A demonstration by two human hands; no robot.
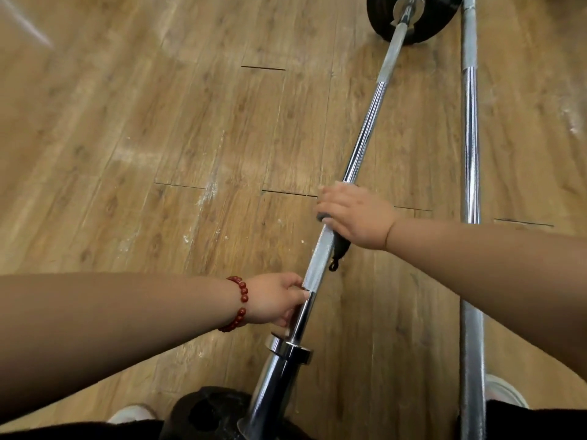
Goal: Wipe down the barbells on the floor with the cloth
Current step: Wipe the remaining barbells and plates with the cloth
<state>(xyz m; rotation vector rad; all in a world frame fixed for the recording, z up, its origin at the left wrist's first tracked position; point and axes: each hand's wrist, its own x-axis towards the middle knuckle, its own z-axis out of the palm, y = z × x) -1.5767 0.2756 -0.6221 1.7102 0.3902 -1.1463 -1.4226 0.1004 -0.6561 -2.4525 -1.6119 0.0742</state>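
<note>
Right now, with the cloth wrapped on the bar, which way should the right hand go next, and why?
Probably slide the right hand and its dark cloth up the barbell toward the far plate. The left hand grips it near the collar, and the long smooth stretch ahead lies open.

Red bead bracelet on left wrist, white shoes, dark trousers.

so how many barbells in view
2. The diagonal barbell crosses the middle, gripped by the left hand and by the right hand through the cloth; the right barbell lies along the right edge. More may be hidden.
</note>
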